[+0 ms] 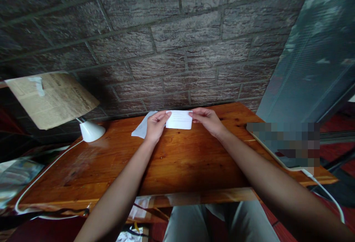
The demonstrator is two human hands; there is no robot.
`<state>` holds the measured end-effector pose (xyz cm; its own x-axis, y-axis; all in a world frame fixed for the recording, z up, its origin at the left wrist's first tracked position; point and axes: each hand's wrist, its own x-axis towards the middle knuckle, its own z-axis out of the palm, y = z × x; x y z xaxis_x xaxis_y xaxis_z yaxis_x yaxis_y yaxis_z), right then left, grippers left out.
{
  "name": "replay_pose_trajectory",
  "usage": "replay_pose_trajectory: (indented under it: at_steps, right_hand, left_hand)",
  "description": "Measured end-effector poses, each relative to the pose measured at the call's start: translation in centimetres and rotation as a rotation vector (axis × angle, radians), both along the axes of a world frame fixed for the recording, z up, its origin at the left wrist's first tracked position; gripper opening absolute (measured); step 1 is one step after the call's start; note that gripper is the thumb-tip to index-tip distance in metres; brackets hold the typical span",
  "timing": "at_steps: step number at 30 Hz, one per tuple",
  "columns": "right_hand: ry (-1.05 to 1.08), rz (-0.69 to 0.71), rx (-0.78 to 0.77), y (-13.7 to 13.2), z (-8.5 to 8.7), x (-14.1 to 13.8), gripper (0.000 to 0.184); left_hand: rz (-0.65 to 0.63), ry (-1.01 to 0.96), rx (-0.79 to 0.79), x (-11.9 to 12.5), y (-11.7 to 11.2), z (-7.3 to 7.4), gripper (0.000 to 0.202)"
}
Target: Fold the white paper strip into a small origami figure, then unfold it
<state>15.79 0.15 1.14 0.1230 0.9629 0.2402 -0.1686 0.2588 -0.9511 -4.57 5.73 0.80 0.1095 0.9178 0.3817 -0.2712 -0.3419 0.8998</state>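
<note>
Pinching a small white paper (179, 122) by its two upper corners, with the left hand (155, 126) at the left corner and the right hand (207, 121) at the right. Pressing both thumbs on the near face, with the other fingers bent behind and partly out of sight. Holding the hands apart on either side, with the paper stretched roughly level between. Bearing lines of faint print on the near face, too small to read. Placed in view before the far part of the wooden worktop (191, 160), near the dark stone-patterned wall (172, 31); cannot tell contact or gap between lower edge and wood. Lying on the worktop beside the left hand, partly covered by it: a second white paper (141, 126) with faint marks. Farther to the left on the same worktop, a lamp with a tilted shade (52, 99) in newspaper-like print and a white cone-shaped base (92, 131). Leading from that base toward the front left corner, a white cord (52, 165). At the right end, well apart from the right hand, a pixelated object (288, 144) with a pale rim, too masked to identify, and next to it a white cable (330, 194) hanging past the edge. Rising behind on the right, a grey-blue panel (307, 68). Below the front edge, pale trousers (185, 223).
</note>
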Motion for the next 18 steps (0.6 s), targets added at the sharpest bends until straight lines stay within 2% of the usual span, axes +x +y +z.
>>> replay_pose_trajectory:
  at_steps: [10,18]
  right_hand:
    - [-0.007,0.004,-0.006,0.14,-0.22,0.17,0.033]
    - [-0.062,0.031,0.064,-0.07,0.08,0.08,0.033]
  left_hand:
    - [-0.001,-0.009,-0.014,0.05,-0.12,0.04,0.036]
    - [0.013,-0.011,-0.017,-0.25,0.44,-0.52,0.039]
